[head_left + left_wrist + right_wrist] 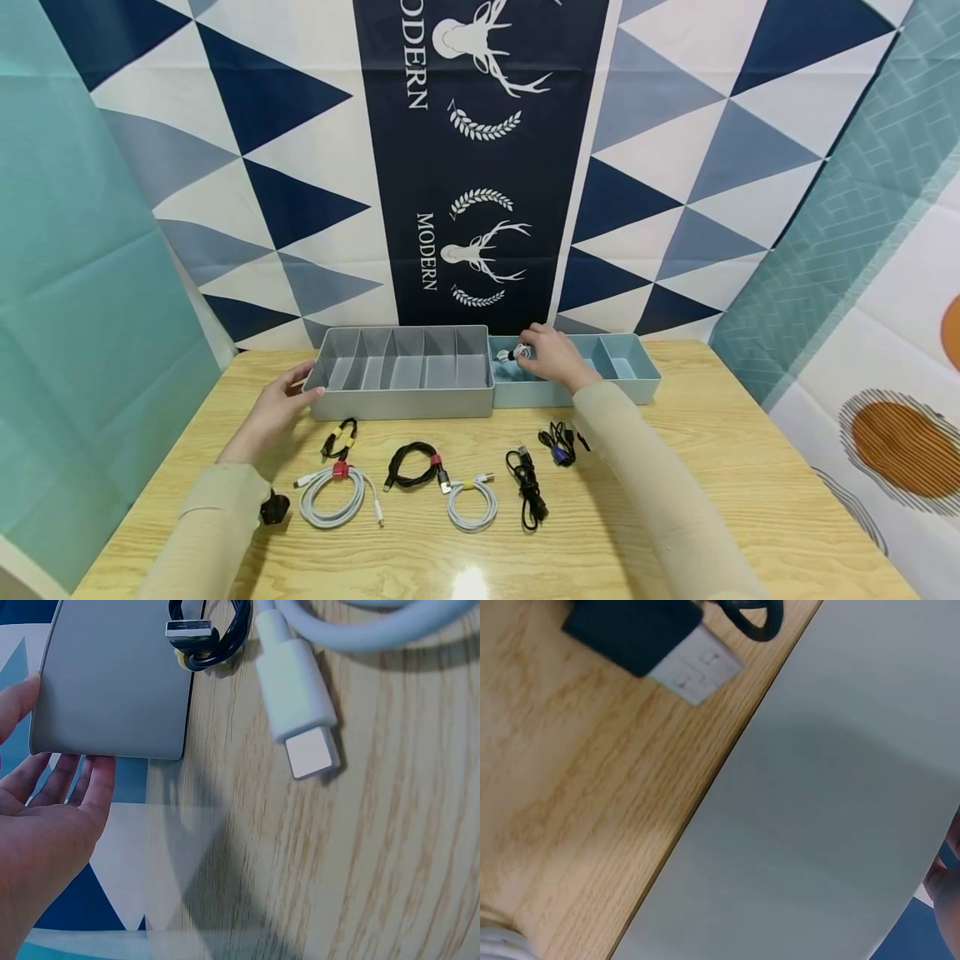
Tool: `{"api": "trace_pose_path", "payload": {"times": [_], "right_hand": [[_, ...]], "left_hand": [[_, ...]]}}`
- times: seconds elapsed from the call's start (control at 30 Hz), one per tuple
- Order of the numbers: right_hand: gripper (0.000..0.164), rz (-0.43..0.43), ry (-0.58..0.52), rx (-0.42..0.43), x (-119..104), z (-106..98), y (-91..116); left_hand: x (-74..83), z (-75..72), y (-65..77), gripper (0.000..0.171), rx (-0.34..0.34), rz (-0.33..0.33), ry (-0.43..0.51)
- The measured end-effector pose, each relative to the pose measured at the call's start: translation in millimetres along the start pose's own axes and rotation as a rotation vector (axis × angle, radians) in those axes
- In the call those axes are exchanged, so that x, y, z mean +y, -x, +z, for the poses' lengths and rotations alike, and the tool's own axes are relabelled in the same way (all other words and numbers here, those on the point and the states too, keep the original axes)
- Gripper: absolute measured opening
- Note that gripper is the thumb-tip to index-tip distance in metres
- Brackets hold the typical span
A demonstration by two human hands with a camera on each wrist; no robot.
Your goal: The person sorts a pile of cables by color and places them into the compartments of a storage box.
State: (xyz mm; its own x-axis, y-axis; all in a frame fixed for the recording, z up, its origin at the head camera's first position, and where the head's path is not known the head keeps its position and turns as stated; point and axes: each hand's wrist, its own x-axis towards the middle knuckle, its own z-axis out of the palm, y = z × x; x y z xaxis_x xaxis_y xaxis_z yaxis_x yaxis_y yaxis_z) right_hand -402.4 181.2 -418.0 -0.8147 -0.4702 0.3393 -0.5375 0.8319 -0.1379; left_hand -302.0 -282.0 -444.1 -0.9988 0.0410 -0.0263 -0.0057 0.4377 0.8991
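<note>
Worktop (570, 558) of pale wood spreads before me. Far left stands a grey divided box (401, 406); a blue box (622, 391) sits just beside it, right. My left hand (274, 408) grips the grey box's left end, fingers partly spread. Coiled cables (330, 523) lie nearer. My right hand (555, 357), fingers curled close, pinches a white cable (504, 355) at the blue box's leftmost compartment.

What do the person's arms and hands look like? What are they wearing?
The left sleeve and right sleeve are long, plain and beige. The left hand and right hand wear no gloves. A small black object shows beside the left sleeve, perhaps the wrist camera.
</note>
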Motion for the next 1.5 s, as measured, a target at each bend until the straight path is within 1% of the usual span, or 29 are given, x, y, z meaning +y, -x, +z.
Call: {"api": "trace_pose_path", "payload": {"times": [0.33, 0.57, 0.63, 0.73, 0.83, 0.93, 1.2, 1.43, 1.5], "right_hand": [[0.025, 0.046, -0.008, -0.049, 5, 7, -2], [0.023, 0.029, -0.011, -0.027, 6, 9, -3], [0.023, 0.023, 0.001, -0.027, 6, 10, -3], [0.024, 0.018, 0.019, -0.032, 6, 11, -4], [0.024, 0.021, 0.037, -0.039, 5, 12, -6], [0.025, 0.03, 0.052, -0.047, 4, 12, -7], [0.027, 0.071, 0.06, -0.113, -2, 15, -8], [0.03, 0.14, 0.035, -0.169, -3, 12, -9], [0.03, 0.152, 0.034, -0.182, -3, 12, -10]], "left_hand": [[-0.8, 0.3, -1.2, 0.082, 0.004, -0.016, 0.004], [-1.0, 0.9, -2.0, 0.08, 0.008, -0.017, 0.02], [-1.4, 0.9, -2.5, 0.08, 0.011, -0.02, 0.016], [-1.1, 1.1, -3.0, 0.076, 0.014, -0.025, 0.009], [-1.4, 1.0, -3.4, 0.072, 0.018, -0.027, 0.014], [-2.2, 0.9, -3.8, 0.072, 0.018, -0.026, 0.01], [-2.5, 1.5, -3.8, 0.07, 0.019, -0.027, 0.002], [-2.4, 1.2, -3.1, 0.079, 0.018, -0.027, 0.01], [-2.3, 1.0, -3.1, 0.078, 0.017, -0.026, 0.013]]}}
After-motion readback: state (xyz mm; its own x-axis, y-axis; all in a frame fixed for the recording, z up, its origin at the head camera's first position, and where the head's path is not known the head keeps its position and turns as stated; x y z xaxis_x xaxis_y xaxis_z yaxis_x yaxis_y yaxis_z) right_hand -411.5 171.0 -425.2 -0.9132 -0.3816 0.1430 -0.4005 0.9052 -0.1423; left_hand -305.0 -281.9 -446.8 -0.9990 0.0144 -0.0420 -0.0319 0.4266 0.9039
